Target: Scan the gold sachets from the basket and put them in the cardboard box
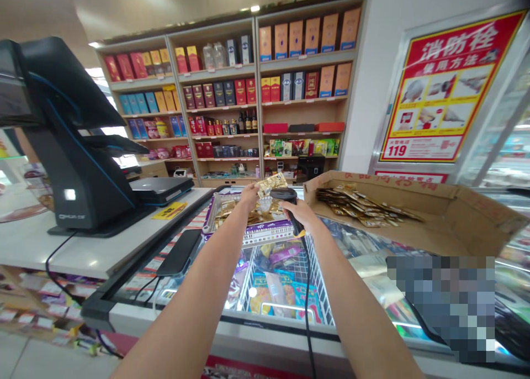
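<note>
- One glass-topped chest point(232, 332) runs beneath both forearms point(207, 279); the white wire basket point(322, 290) inside holds colourful bags point(273, 293), partly crossed by a black cable point(308, 279).
- Left of the basket lies a dark flat slab point(180, 253).
- The purple-and-white crate point(265, 234) on the chest holds gold packets point(226, 210), partly hidden by hands and scanner.
- Over the crate, the left hand point(249, 194) pinches a single packet point(272, 184), fingers closed on its edge.
- The right hand point(301, 213) wraps the handheld scanner point(285, 193), just beside that packet.
- Rightward, a cardboard box point(455, 216) holds heaped gold-brown packets point(364, 206).
- Leftward, a black register point(95, 174) stands on a counter point(95, 257).
- Farthest, shelves point(257, 80) carry boxed goods point(296, 39).
</note>
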The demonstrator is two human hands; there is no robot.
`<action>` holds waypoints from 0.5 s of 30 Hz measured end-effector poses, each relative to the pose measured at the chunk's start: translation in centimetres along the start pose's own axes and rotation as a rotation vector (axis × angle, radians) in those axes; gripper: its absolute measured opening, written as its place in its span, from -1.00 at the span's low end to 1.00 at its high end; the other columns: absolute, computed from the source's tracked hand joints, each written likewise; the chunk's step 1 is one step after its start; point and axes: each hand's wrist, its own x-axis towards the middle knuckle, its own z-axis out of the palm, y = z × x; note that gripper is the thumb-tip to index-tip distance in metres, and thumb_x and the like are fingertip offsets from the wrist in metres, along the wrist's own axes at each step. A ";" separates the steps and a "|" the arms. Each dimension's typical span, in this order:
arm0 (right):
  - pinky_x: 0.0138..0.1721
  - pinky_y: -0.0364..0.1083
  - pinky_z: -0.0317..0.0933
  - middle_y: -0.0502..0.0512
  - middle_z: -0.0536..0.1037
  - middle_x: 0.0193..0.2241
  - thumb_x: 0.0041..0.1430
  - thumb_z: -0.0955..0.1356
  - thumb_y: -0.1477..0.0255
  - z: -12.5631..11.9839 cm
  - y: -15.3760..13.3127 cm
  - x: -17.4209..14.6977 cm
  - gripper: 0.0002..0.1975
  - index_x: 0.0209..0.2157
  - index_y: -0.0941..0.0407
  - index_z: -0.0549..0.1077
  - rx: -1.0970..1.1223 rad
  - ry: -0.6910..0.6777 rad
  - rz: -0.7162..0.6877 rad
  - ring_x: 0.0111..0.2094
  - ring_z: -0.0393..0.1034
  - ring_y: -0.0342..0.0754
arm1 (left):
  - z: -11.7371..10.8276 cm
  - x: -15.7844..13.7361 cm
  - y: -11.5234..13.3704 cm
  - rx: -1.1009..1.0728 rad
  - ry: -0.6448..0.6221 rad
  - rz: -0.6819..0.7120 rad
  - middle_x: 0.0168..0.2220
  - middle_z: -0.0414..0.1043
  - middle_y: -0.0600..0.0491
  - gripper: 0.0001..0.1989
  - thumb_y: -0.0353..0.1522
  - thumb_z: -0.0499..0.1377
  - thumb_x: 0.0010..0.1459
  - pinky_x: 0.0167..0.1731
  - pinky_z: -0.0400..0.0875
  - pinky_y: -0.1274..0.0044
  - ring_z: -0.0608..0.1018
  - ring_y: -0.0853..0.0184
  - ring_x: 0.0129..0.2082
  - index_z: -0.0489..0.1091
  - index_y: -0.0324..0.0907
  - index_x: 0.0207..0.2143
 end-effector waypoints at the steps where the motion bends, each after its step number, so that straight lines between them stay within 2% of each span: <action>1: -0.54 -0.15 0.11 -0.02 0.37 -0.74 -0.04 0.39 0.23 0.0 0.0 0.0 -0.71 -0.63 0.11 0.33 0.004 -0.001 0.001 -0.66 0.22 -0.15 | 0.0 -0.1 0.0 -0.005 -0.005 0.004 -0.54 0.39 0.11 -0.92 -0.39 0.21 0.09 -0.46 0.32 0.60 0.40 0.46 -0.56 0.41 -0.26 -0.40; 10: -0.53 -0.12 0.11 -0.01 0.37 -0.72 -0.02 0.39 0.23 -0.1 0.4 0.3 -0.70 -0.63 0.12 0.35 0.007 -0.015 -0.016 -0.67 0.22 -0.15 | 0.1 -0.6 0.4 -0.064 -0.011 0.000 -0.51 0.43 0.07 -0.94 -0.44 0.19 0.11 -0.35 0.41 0.49 0.46 0.40 -0.53 0.41 -0.28 -0.38; 15: -0.52 -0.13 0.11 -0.01 0.36 -0.73 -0.02 0.39 0.24 0.0 0.1 0.0 -0.72 -0.63 0.12 0.34 0.032 0.009 -0.008 -0.66 0.22 -0.15 | -0.1 -0.3 0.2 -0.043 -0.054 0.019 -0.50 0.45 0.05 -0.92 -0.42 0.20 0.12 -0.33 0.44 0.48 0.48 0.40 -0.52 0.40 -0.28 -0.37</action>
